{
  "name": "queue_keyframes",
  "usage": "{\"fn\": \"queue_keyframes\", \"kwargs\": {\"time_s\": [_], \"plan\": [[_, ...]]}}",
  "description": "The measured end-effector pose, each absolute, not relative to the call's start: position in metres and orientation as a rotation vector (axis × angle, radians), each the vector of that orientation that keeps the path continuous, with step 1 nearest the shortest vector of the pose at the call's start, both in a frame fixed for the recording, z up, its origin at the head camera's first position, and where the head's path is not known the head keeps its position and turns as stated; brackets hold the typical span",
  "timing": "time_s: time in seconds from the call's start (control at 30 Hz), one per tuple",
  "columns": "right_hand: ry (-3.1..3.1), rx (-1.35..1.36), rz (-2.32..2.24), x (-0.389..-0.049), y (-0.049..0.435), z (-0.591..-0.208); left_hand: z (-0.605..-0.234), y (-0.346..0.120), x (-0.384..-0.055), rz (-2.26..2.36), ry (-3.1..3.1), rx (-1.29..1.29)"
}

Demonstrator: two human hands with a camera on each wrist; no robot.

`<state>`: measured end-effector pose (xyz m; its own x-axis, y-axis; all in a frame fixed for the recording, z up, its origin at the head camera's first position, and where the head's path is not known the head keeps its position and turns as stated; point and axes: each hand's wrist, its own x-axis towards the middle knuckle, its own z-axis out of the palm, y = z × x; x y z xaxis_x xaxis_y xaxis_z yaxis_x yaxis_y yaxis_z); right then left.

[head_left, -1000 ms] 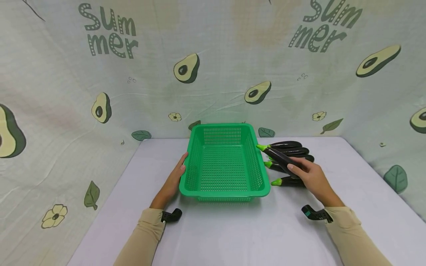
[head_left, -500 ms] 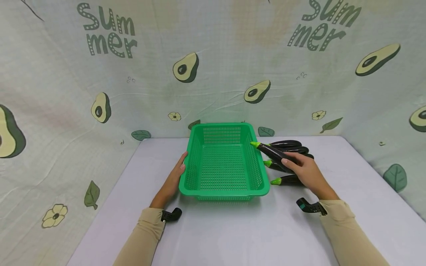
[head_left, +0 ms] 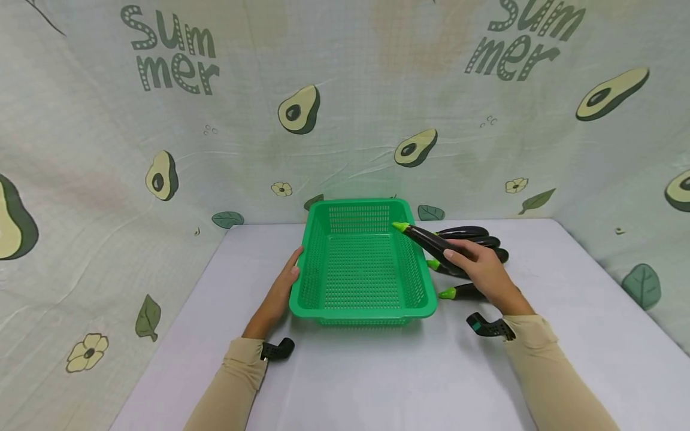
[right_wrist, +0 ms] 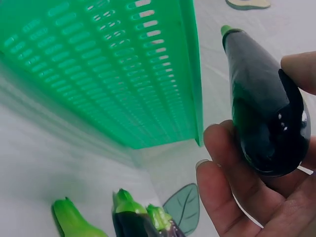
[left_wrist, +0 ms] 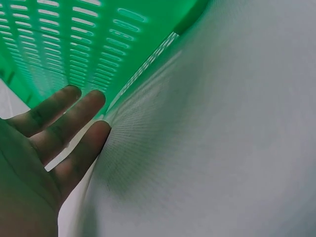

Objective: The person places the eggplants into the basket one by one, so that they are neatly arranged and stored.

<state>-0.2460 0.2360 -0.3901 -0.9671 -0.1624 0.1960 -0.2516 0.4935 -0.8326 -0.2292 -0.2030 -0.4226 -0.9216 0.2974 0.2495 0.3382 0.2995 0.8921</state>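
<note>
A green plastic basket (head_left: 361, 313) with slotted walls stands in the middle of the table. My left hand (head_left: 278, 293) rests along its left side; in the left wrist view the straight fingers (left_wrist: 64, 116) reach to the slotted wall. My right hand (head_left: 487, 272) grips a dark eggplant (head_left: 428, 239) by its thick end, thumb on one side and fingers on the other. The eggplant's green stem end points left and overlaps the basket's right rim in the head view. In the right wrist view this eggplant (right_wrist: 264, 98) is held higher than the basket's rim.
Several more eggplants (head_left: 462, 231) lie on the table right of the basket, partly hidden behind my right hand. One eggplant (head_left: 465, 292) lies nearer the front. A printed cloth (head_left: 350, 108) hangs behind the white table (head_left: 345, 383).
My right hand has carried the eggplant left and slightly up, so its stem end now lies over the basket's right side. The left hand and basket have stayed in place.
</note>
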Motion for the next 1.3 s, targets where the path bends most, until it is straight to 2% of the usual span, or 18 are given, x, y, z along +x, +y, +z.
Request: {"fn": "queue_keyframes", "kwargs": {"time_s": [0.43,0.73,1.3], "plan": [[-2.64,0.397,1.531,-0.25,0.223,-0.389,-0.421,-0.204,-0.228,-1.763,-2.529,-0.576],[-2.619,0.442,1.582,-0.25,0.213,-0.383,-0.449,-0.21,-0.247,-1.736,-2.526,-0.525],[-2.615,0.476,1.638,-0.25,0.21,-0.372,-0.449,-0.21,-0.247,-1.743,-2.527,-0.547]]}}
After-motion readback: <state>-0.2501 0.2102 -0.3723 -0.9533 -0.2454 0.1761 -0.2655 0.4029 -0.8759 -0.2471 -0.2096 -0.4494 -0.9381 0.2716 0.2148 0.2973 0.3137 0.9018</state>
